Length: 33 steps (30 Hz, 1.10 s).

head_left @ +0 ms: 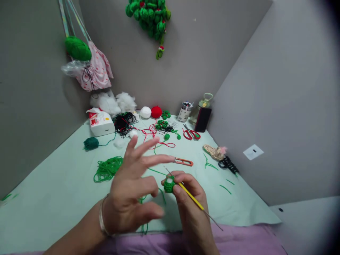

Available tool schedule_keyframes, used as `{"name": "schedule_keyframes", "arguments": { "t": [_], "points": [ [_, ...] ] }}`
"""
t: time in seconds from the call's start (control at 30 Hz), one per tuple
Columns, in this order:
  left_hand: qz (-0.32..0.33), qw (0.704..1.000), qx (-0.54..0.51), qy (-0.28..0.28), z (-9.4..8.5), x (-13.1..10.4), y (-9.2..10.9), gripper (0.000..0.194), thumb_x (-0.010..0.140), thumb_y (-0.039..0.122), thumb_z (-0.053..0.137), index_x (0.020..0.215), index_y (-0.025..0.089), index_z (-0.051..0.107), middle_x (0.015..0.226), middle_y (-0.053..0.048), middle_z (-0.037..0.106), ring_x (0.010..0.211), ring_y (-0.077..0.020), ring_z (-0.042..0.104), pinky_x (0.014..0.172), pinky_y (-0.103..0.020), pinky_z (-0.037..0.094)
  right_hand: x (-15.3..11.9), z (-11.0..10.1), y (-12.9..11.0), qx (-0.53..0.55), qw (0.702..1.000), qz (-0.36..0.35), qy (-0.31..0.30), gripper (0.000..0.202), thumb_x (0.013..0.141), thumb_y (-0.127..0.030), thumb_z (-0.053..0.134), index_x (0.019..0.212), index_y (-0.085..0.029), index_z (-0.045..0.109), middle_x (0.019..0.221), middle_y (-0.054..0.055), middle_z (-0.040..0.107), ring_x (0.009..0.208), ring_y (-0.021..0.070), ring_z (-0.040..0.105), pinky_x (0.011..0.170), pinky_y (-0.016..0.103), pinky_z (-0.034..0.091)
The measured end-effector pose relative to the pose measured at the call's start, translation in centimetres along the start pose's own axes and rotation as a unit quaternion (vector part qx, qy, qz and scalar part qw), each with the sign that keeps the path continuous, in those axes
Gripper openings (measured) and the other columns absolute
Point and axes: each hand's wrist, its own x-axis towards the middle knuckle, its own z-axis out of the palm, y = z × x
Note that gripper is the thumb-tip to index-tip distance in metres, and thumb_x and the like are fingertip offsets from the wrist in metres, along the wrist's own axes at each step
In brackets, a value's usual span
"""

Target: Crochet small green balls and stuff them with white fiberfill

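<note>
Pinching a green crochet piece [169, 185] and a yellow-handled crochet hook [191, 196], the right hand [193, 205] is closed above the near part of the desk [71, 198]. Left hand [130, 193] alongside: grip open, fingers spread, nothing seen held. Beyond: loose green yarn [106, 170] to the left, orange thread snips [184, 162] mid-desk. Red-handled scissors [191, 134] noted toward the far right corner; red yarn ball [156, 112] at the far edge.

Crafting corner with yarn balls [145, 112]
</note>
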Motion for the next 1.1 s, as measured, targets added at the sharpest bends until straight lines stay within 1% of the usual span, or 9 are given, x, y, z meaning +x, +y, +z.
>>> {"name": "schedule_keyframes", "arguments": {
  "t": [0.07,0.13,0.2,0.3,0.4,0.67,0.77,0.87,1.1],
  "points": [
    [0.092,0.987,0.128,-0.012,-0.4,-0.3,-1.8,0.032,0.079,0.054,0.085,0.062,0.029,0.075,0.130,-0.005,0.077,0.155,-0.0447,0.032,0.129,-0.062,-0.007,0.0,0.2,-0.1,0.003,1.000,-0.011,0.004,0.015,0.080,-0.033,0.089,0.086,-0.027,0.077,0.100,0.003,0.072,0.090,0.0183,0.068,0.081,0.029,0.056],
    [0.129,0.970,0.207,0.018,-0.8,-0.5,-3.2,0.011,0.078,0.035,0.089,0.073,0.030,0.080,0.134,-0.006,0.076,0.154,-0.0456,0.034,0.128,-0.062,-0.012,0.0,0.3,0.0,-0.008,1.000,-0.022,0.017,0.015,0.080,-0.033,0.088,0.086,-0.026,0.076,0.100,0.003,0.071,0.090,0.0187,0.068,0.081,0.030,0.056],
    [0.143,0.951,0.272,0.044,-0.9,-0.8,-4.0,0.022,0.078,0.029,0.088,0.099,0.033,0.084,0.139,-0.007,0.072,0.156,-0.0453,0.030,0.128,-0.063,-0.009,0.1,0.3,0.3,-0.027,0.999,-0.027,0.032,0.015,0.081,-0.034,0.087,0.087,-0.025,0.076,0.100,0.003,0.070,0.090,0.0187,0.067,0.081,0.029,0.056],
    [0.157,0.939,0.302,0.038,-0.4,-1.3,-4.4,0.059,0.084,0.028,0.084,0.140,0.035,0.068,0.140,-0.009,0.068,0.145,-0.0396,0.044,0.126,-0.058,0.021,0.3,0.5,0.7,-0.058,0.997,-0.033,0.035,0.013,0.084,-0.034,0.084,0.090,-0.027,0.075,0.099,0.002,0.070,0.090,0.0181,0.067,0.081,0.029,0.056],
    [0.153,0.955,0.252,0.027,0.4,-1.8,-4.6,0.073,0.091,0.020,0.077,0.155,0.040,0.051,0.125,-0.006,0.072,0.115,-0.0293,0.061,0.104,-0.042,0.046,0.3,0.8,0.9,-0.078,0.995,-0.056,0.022,0.009,0.087,-0.033,0.082,0.091,-0.028,0.076,0.097,0.001,0.070,0.090,0.0176,0.067,0.082,0.028,0.056],
    [0.042,0.981,0.184,0.041,1.1,-2.7,-4.7,0.065,0.091,0.020,0.076,0.149,0.039,0.055,0.096,0.000,0.073,0.069,-0.0167,0.059,0.078,-0.032,0.053,-0.4,1.4,0.2,-0.125,0.987,-0.096,-0.008,0.004,0.093,-0.029,0.075,0.097,-0.030,0.078,0.099,0.003,0.071,0.093,0.0193,0.070,0.081,0.030,0.057],
    [-0.059,0.991,0.121,0.016,1.2,-2.8,-4.4,0.067,0.092,0.027,0.076,0.152,0.041,0.049,0.102,0.002,0.069,0.053,-0.0080,0.047,0.057,-0.024,0.048,-0.2,0.6,0.1,-0.180,0.977,-0.111,-0.016,0.011,0.095,-0.028,0.074,0.102,-0.032,0.080,0.099,0.003,0.073,0.093,0.0193,0.070,0.081,0.030,0.057],
    [-0.142,0.989,0.032,0.010,1.2,-2.6,-4.1,0.072,0.090,0.032,0.080,0.153,0.044,0.046,0.111,0.001,0.065,0.049,-0.0020,0.040,0.050,-0.019,0.042,0.1,-0.4,0.3,-0.209,0.970,-0.122,-0.008,0.012,0.094,-0.026,0.075,0.101,-0.033,0.081,0.094,0.001,0.075,0.088,0.0183,0.070,0.077,0.028,0.057],
    [-0.204,0.966,-0.156,0.015,1.5,-2.4,-4.0,0.081,0.080,0.031,0.091,0.151,0.038,0.052,0.099,0.003,0.063,0.051,0.0021,0.035,0.051,-0.014,0.036,-0.8,-0.9,1.2,-0.286,0.909,-0.303,0.021,0.030,0.094,-0.007,0.068,0.110,-0.029,0.079,0.096,0.003,0.074,0.088,0.0183,0.070,0.073,0.029,0.058]
  ]
}}
